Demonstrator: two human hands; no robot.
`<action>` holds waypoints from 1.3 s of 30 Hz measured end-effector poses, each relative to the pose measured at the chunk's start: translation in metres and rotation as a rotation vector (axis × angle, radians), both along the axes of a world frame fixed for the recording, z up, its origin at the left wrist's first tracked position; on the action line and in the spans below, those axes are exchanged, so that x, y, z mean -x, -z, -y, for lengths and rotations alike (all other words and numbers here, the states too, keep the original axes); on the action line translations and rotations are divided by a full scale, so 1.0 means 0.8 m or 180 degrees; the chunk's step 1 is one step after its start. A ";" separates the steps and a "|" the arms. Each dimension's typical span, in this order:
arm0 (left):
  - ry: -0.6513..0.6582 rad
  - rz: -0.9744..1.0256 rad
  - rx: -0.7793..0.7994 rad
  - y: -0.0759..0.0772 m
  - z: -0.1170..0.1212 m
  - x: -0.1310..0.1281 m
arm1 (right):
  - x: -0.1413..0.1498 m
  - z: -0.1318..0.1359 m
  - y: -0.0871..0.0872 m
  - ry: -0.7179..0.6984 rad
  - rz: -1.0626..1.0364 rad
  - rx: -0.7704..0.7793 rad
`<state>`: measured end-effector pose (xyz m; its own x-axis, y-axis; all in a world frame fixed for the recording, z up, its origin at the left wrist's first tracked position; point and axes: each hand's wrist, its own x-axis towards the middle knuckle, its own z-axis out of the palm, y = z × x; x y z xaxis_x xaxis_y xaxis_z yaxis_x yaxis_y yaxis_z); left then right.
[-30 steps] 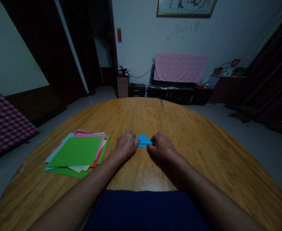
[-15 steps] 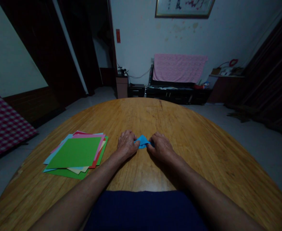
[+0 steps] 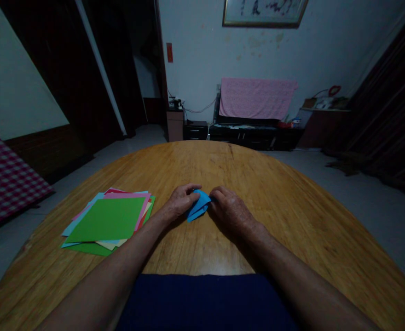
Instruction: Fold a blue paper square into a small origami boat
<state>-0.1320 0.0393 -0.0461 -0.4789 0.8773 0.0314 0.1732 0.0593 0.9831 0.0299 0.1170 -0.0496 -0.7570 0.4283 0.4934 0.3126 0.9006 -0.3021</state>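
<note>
A small folded piece of blue paper (image 3: 198, 207) is held between my two hands, just above or on the tabletop. My left hand (image 3: 182, 198) pinches its left upper part, thumb on the near side and fingers behind. At its right corner, the closed fingers of my right hand (image 3: 229, 204) grip the paper; their tips are partly hidden. The paper sits tilted, its lower left point towards me, with a fold line showing across its front.
On the left of the round wooden table (image 3: 274, 184) lies a loose stack of coloured paper sheets (image 3: 109, 219), green on top. Behind the table stand a low black cabinet (image 3: 257, 137) and a screen under a pink cloth (image 3: 257, 97). A checked cloth (image 3: 9, 179) hangs at far left.
The blue paper has turned from a flat, wide triangle to a tilted position with one point down towards me. My left hand has shifted its hold, its fingers now reaching over the top.
</note>
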 end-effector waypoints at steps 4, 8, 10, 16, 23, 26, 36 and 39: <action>-0.0220 0.0959 -0.0214 -0.001 -0.003 0.001 | 0.005 -0.006 0.008 0.0416 -0.0953 0.1057; -0.0317 0.1426 -0.0398 -0.003 -0.006 -0.002 | 0.017 -0.003 0.015 0.0248 -0.1102 0.2521; -0.0312 0.1602 -0.0388 -0.005 -0.005 -0.007 | 0.023 0.002 0.017 0.0040 -0.1130 0.2841; -0.0169 0.1388 -0.0150 -0.005 -0.007 -0.017 | 0.023 0.010 0.009 0.0457 -0.1088 0.2254; -0.0362 -0.2101 -0.0874 -0.013 0.014 0.004 | 0.002 0.003 -0.008 0.0560 -0.0166 -0.0591; 0.0294 -0.3025 -0.0984 -0.018 0.029 0.005 | 0.003 0.008 -0.010 0.0433 0.0173 -0.0940; 0.1253 -0.4137 0.0051 0.002 0.028 0.008 | -0.002 0.024 -0.007 0.0212 0.0986 -0.0872; 0.1369 -0.3979 0.0134 0.001 0.028 0.008 | -0.009 0.022 -0.012 -0.0018 0.0976 -0.0477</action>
<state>-0.1384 0.0167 -0.0465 0.1677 0.9622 0.2147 0.9684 -0.2015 0.1468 0.0373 0.0994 -0.0401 -0.8821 0.3636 0.2996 0.3632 0.9298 -0.0590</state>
